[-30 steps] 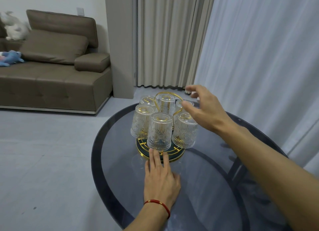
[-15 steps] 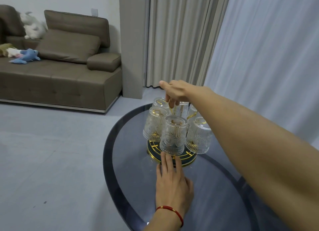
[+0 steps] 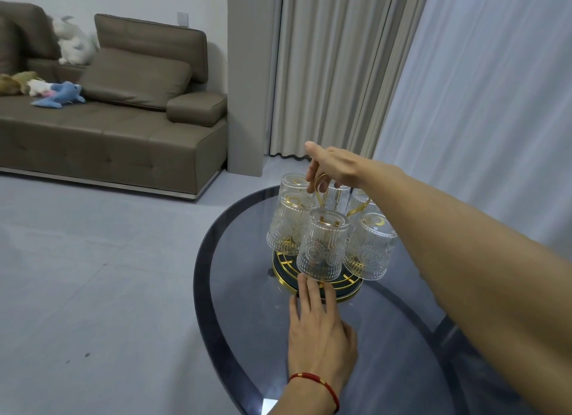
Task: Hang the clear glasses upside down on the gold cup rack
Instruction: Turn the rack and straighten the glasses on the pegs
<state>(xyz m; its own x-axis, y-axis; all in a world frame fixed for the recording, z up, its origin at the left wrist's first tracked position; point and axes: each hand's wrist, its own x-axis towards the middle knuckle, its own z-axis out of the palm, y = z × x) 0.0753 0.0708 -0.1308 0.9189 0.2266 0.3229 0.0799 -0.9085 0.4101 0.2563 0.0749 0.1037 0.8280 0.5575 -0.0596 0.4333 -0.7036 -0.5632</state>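
Observation:
Several clear ribbed glasses hang upside down around the gold cup rack, which stands on a dark round base on the smoked-glass table. My right hand is above the rack, its fingers curled around the gold loop handle at the top. My left hand lies flat on the table, with its fingertips touching the front rim of the rack's base. A red string bracelet circles my left wrist.
The round table's dark edge curves close on the left, with grey floor beyond it. A brown sofa with soft toys stands at the far left. Curtains hang behind the table and to its right.
My right hand came from beside the right glasses to the top of the rack and closed on the loop handle. My left hand stayed flat at the base.

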